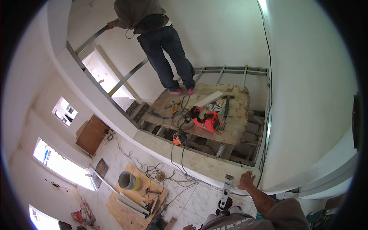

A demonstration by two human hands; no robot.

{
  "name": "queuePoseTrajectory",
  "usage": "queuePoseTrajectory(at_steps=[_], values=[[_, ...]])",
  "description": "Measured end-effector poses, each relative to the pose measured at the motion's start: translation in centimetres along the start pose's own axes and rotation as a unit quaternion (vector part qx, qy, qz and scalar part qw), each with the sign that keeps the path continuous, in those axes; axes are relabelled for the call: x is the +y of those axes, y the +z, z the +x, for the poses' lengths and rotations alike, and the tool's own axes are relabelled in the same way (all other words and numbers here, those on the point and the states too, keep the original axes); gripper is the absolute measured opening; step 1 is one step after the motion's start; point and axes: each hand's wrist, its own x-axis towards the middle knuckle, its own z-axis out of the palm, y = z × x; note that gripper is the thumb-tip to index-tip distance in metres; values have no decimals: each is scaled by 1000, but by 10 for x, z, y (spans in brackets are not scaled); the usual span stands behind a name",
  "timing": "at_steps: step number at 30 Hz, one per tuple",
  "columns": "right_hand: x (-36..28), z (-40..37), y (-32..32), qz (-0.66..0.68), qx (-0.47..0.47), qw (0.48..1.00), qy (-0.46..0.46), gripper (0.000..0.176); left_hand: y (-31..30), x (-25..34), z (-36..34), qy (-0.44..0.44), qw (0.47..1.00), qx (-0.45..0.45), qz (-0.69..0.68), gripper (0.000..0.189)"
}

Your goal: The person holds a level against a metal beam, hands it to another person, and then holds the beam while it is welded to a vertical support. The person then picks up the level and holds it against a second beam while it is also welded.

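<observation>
My right hand (247, 181) lies flat on the end of the white ledge (203, 158), fingers spread, holding nothing. Just left of it a short silver bar with cut-outs (227, 187), resembling a spirit level, stands upright in front of my body. Only a sliver of my left hand (189, 227) shows at the bottom edge; its fingers are mostly out of view. Beyond the ledge, a worn board (239, 115) carries a red and black tool case (207, 120), a hammer (227, 105) and tangled cables.
Another person (165, 46) stands on the board, one hand on a metal channel (92, 39). Open framing (220, 151) with gaps surrounds the board. Cables cross the ledge to the tiled floor (191, 203). A bucket (128, 181) and metal offcuts rest on plywood (115, 207).
</observation>
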Motion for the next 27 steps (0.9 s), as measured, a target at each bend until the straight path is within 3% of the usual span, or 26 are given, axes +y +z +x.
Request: queuePoseTrajectory(at_steps=[27], values=[[2, 4, 6, -29, 8, 1000, -1, 76, -13, -24, 36, 16, 999, -29, -16, 47]])
